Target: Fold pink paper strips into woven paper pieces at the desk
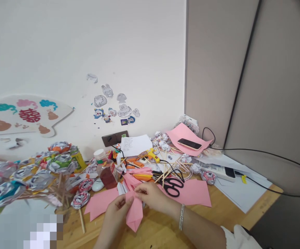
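"What is the paper like?"

"The folded pink paper (134, 215) is matte, creased lengthwise, and comes to a blunt point at its lower end. Flat pink sheets (197, 193) with straight edges lie on the smooth, grained wooden table (165, 237)."

"And around it?"

"Black-handled scissors (173, 187) rest just beside the right hand (150, 194), partly over the pink sheets. Thin wooden sticks lie in the clutter behind, and a crumpled, rolled paper flower (80, 200) sits off to the left. A clear bottle (107, 173) with a white cap holds reddish liquid."

"Where is the folded piece in the grip?"

"Between the two hands, above the table's near part, its pointed end hanging below the fingers."

"How closed are they?"

"The left hand (118, 210) pinches its left edge, thumb against the paper, almost no gap. The right pinches near the upper part, fingertips drawn together; its fingers hide the exact contact."
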`<action>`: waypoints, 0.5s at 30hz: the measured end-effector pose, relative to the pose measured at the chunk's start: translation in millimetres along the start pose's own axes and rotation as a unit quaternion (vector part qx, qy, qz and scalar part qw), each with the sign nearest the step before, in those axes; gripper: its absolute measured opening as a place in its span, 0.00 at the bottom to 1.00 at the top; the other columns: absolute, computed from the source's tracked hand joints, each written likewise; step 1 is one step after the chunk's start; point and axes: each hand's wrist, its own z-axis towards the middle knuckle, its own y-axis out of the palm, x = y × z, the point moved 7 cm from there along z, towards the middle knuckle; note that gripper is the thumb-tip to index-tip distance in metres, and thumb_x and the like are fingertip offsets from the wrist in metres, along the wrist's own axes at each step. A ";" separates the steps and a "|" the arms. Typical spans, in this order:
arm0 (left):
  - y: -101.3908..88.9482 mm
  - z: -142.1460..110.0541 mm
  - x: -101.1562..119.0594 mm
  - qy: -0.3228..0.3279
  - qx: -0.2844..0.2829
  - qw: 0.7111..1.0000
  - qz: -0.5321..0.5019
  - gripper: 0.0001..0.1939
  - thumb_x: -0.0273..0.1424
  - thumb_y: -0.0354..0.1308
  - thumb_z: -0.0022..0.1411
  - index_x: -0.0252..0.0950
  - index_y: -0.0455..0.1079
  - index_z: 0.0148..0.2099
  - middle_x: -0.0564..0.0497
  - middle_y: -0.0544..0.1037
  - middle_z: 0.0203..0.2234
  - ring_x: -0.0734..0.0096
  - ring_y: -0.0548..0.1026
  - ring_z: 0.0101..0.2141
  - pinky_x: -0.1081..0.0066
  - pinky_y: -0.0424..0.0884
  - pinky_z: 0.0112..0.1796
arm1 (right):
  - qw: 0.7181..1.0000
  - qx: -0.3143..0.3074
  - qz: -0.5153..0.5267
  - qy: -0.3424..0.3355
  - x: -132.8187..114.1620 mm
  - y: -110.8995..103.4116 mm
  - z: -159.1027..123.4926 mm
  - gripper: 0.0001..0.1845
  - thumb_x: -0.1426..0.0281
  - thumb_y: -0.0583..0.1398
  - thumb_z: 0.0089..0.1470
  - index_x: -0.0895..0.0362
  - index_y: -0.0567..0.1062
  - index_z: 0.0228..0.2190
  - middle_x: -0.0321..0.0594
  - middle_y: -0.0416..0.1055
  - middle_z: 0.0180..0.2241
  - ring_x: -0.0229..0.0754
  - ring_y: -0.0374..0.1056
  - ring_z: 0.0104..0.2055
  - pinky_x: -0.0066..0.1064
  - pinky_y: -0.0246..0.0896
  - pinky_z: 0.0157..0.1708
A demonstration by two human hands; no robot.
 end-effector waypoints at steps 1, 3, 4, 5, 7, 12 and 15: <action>-0.6 -0.4 -0.4 0.001 0.004 1.000 0.005 0.15 0.42 0.60 0.40 0.33 0.68 0.19 0.56 0.69 0.13 0.71 0.66 0.19 0.75 0.60 0.20 | 1.000 0.000 -0.003 -0.003 -1.2 -0.2 -0.2 0.08 0.75 0.53 0.46 0.59 0.73 0.27 0.32 0.62 0.20 0.31 0.54 0.22 0.21 0.47 0.21; -1.9 -0.7 -3.1 0.002 0.012 1.000 0.015 0.15 0.41 0.60 0.41 0.33 0.67 0.18 0.57 0.67 0.12 0.73 0.64 0.18 0.76 0.57 0.19 | 1.000 0.001 -0.009 -0.009 -3.2 -0.1 -0.6 0.08 0.75 0.53 0.46 0.59 0.73 0.27 0.32 0.63 0.21 0.31 0.54 0.22 0.21 0.47 0.21; -2.2 -0.4 -5.1 0.002 0.013 1.000 0.017 0.15 0.41 0.60 0.41 0.33 0.66 0.17 0.58 0.66 0.12 0.73 0.63 0.18 0.76 0.57 0.19 | 1.000 0.003 -0.013 -0.011 -3.6 0.2 -0.8 0.09 0.75 0.53 0.46 0.59 0.73 0.27 0.33 0.64 0.21 0.32 0.55 0.22 0.21 0.48 0.21; -2.0 0.0 -7.2 0.003 0.011 1.000 0.017 0.15 0.40 0.59 0.42 0.34 0.66 0.18 0.58 0.66 0.12 0.73 0.63 0.18 0.76 0.57 0.20 | 1.000 0.006 -0.015 -0.010 -3.6 0.7 -0.9 0.09 0.75 0.53 0.46 0.59 0.74 0.27 0.33 0.65 0.21 0.32 0.55 0.22 0.21 0.48 0.22; -1.0 1.3 -10.8 0.005 0.000 1.000 0.010 0.14 0.40 0.59 0.44 0.33 0.67 0.19 0.57 0.68 0.14 0.72 0.64 0.20 0.76 0.59 0.22 | 1.000 0.012 -0.011 -0.004 -2.4 1.8 -1.0 0.09 0.74 0.54 0.46 0.59 0.74 0.28 0.35 0.66 0.23 0.33 0.57 0.23 0.22 0.49 0.22; -1.6 2.3 -11.5 -0.018 -0.007 1.000 -0.019 0.13 0.40 0.60 0.42 0.33 0.69 0.22 0.55 0.71 0.16 0.70 0.66 0.22 0.74 0.62 0.24 | 1.000 0.015 0.024 -0.005 -4.4 1.5 -0.8 0.14 0.72 0.54 0.47 0.58 0.73 0.37 0.39 0.70 0.31 0.36 0.62 0.29 0.24 0.56 0.28; -0.7 0.3 -6.2 -0.037 -0.006 0.999 -0.040 0.15 0.41 0.61 0.39 0.33 0.68 0.20 0.55 0.70 0.14 0.71 0.66 0.20 0.74 0.61 0.23 | 1.000 0.007 0.012 -0.018 -7.2 1.0 -0.8 0.15 0.73 0.52 0.48 0.58 0.72 0.38 0.39 0.70 0.32 0.36 0.62 0.29 0.25 0.56 0.28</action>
